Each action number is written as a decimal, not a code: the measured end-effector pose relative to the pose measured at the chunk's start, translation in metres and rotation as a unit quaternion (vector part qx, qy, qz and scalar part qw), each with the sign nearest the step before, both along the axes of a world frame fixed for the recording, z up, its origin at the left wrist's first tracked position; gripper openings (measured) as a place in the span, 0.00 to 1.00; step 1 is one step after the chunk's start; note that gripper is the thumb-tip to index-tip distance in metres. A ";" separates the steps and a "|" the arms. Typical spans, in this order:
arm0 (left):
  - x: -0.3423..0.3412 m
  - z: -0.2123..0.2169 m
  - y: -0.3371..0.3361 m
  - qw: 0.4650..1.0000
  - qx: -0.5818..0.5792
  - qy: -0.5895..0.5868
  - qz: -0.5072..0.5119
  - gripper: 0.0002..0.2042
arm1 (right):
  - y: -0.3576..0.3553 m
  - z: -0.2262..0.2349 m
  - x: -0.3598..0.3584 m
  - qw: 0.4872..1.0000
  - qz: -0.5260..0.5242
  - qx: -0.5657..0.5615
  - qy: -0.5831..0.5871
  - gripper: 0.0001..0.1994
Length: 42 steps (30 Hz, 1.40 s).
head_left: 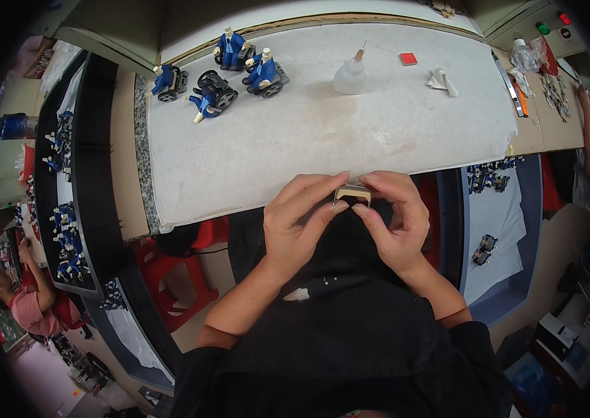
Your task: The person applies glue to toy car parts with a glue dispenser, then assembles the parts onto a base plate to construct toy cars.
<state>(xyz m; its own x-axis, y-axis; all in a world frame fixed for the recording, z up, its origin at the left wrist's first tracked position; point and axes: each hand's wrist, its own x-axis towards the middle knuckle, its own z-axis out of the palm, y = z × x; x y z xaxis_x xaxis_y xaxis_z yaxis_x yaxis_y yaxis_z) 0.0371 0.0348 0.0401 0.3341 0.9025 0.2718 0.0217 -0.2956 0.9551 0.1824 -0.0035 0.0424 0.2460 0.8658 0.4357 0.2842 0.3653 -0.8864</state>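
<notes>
Right now your left hand (300, 221) and right hand (394, 221) pinch a small tan block-shaped piece (353, 192) between their fingertips, just off the near edge of the white work table (309, 132); what it is, I can't quite tell. Well beyond it stand four blue wheelchair figurines (221, 73) and a clear glue bottle (350, 75).

We hold a small tan block (353, 193) between our left hand (300, 223) and right hand (396, 223), near a white table (323, 139) bearing four blue toy figures (219, 76).
</notes>
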 end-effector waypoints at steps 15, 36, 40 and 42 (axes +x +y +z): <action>-0.001 0.001 -0.005 0.993 -0.096 -0.064 -0.029 0.16 | -0.002 0.003 0.005 0.996 0.041 0.012 -0.078 0.16; -0.005 0.000 0.009 0.998 0.012 -0.062 0.008 0.19 | -0.001 0.038 0.041 0.985 0.085 -0.101 0.107 0.13; -0.037 0.013 0.017 0.993 0.101 -0.019 0.053 0.16 | 0.009 0.126 0.092 0.998 0.014 0.064 -0.009 0.14; -0.050 0.011 0.021 0.987 0.140 -0.002 0.074 0.15 | 0.031 0.172 0.107 0.994 -0.020 0.101 -0.042 0.14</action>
<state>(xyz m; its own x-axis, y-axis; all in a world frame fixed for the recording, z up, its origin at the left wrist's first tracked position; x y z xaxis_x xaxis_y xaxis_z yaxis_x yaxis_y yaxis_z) -0.0126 0.0562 0.0510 0.2020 0.8309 0.5184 0.0816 -0.5418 0.8366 0.2899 0.0276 0.2147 0.2342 0.7487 0.6201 0.3713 0.5206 -0.7688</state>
